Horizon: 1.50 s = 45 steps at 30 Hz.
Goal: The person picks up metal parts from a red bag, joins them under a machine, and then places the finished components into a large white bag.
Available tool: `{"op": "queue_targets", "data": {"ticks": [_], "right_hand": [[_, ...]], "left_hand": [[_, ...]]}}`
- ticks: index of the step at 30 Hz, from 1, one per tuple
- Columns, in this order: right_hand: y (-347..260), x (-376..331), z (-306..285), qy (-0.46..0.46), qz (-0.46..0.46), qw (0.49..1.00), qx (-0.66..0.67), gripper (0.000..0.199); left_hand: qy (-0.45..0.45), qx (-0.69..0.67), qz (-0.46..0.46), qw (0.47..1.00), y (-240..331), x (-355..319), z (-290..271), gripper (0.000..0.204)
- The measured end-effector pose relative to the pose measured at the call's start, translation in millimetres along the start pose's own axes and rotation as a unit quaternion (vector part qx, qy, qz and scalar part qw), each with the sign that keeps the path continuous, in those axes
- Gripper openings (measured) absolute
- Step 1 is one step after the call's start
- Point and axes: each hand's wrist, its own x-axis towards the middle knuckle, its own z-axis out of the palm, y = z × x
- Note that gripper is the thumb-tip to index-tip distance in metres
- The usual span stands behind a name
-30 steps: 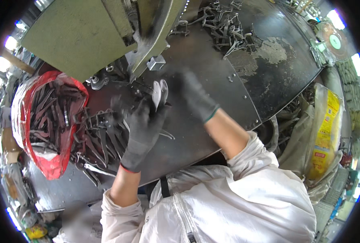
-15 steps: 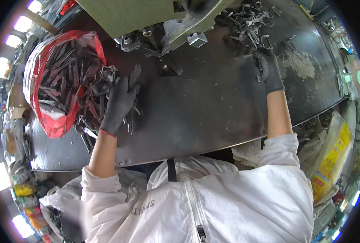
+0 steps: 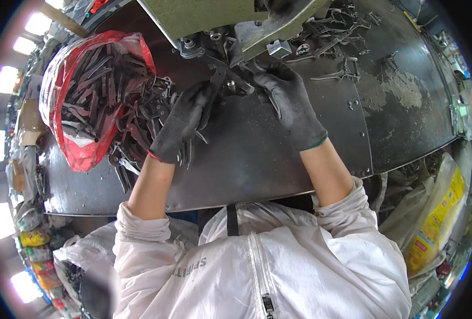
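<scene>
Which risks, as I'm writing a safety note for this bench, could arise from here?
1. The dark-gloved left hand and dark-gloved right hand are close to the lower end of the green metal machine; either might get pinched if it moves.
2. Loose, dark, curved metal parts lie close beside the left hand and could snag it.

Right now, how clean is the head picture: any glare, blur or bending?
Head view: white rectangular lights at the left rim glare with purple fringes; the dark metal tabletop bows along its front edge; the grey-knit-gloved left hand and right hand show little blur.
</scene>
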Motion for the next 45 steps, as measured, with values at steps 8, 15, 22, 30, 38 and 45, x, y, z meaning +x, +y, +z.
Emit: {"op": "queue_targets", "data": {"ticks": [8, 15, 22, 30, 38, 45], "right_hand": [[20.6, 3.6, 17.0, -0.077, -0.057, 0.995, -0.034, 0.029], [46.1, 20.8, 18.4, -0.107, -0.016, 0.990, -0.088, 0.038], [55.1, 25.4, 5.5, -0.109, 0.002, 0.994, 0.014, 0.035], [52.7, 18.9, 19.8, -0.108, 0.008, 0.993, 0.047, 0.032], [2.1, -13.3, 25.3, -0.083, 0.037, 0.995, -0.039, 0.031], [33.0, -4.2, 5.6, -0.083, 0.062, 0.994, -0.043, 0.034]], "left_hand": [[-0.009, 0.076, 0.043, 0.996, 4.7, 4.5, 0.6, 0.046], [0.038, 0.300, 0.104, 0.948, -19.8, 20.2, -3.9, 0.038], [0.192, 0.360, 0.128, 0.904, 11.5, 44.4, -82.6, 0.033], [0.245, 0.732, 0.112, 0.626, -87.0, 80.7, -301.5, 0.049], [0.240, 0.487, 0.000, 0.840, -77.7, 78.4, -276.2, 0.048], [0.303, 0.381, 0.143, 0.862, -3.7, 31.3, -196.7, 0.045]]}}
